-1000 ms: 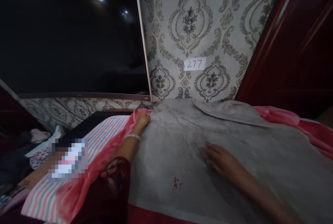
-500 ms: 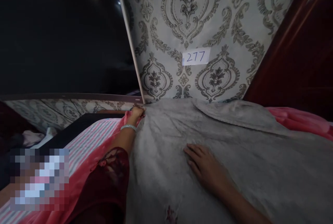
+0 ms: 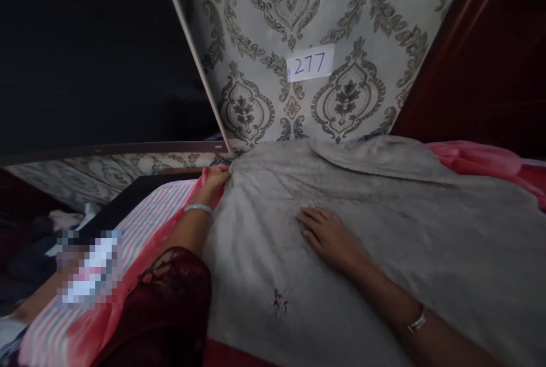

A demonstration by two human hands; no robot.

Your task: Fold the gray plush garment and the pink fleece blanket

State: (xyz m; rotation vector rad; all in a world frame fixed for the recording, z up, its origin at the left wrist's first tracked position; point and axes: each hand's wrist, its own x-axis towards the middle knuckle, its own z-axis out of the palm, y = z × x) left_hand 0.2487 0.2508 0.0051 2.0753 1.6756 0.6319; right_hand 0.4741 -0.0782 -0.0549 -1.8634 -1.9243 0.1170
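A soft grey blanket (image 3: 264,230) with a small dark red motif spreads over the bed, wrinkled near its left edge. Stretched far forward, my left hand (image 3: 219,177) is closed on the blanket's far left edge, beside the pink-red cloth; its fingertips are partly hidden. My right hand (image 3: 323,233) lies palm down on the blanket's middle, its fingers stretched out and holding nothing. Pink-red bedding (image 3: 482,157) shows from under the blanket at the far right, and striped cloth (image 3: 157,210) lies left of my left arm.
A large dark television screen (image 3: 94,60) stands at the left, close above my left hand. Patterned wallpaper with a paper label (image 3: 310,63) reading 277 rises behind the bed. Dark red glossy wood (image 3: 482,65) slants at the right. A bare limb (image 3: 46,281) appears lower left near a pixelated patch.
The view has tilted down, so the wall and bed sit higher in the picture. My left hand still grips the blanket's edge; my right hand stays flat, with its wrist bracelet now showing.
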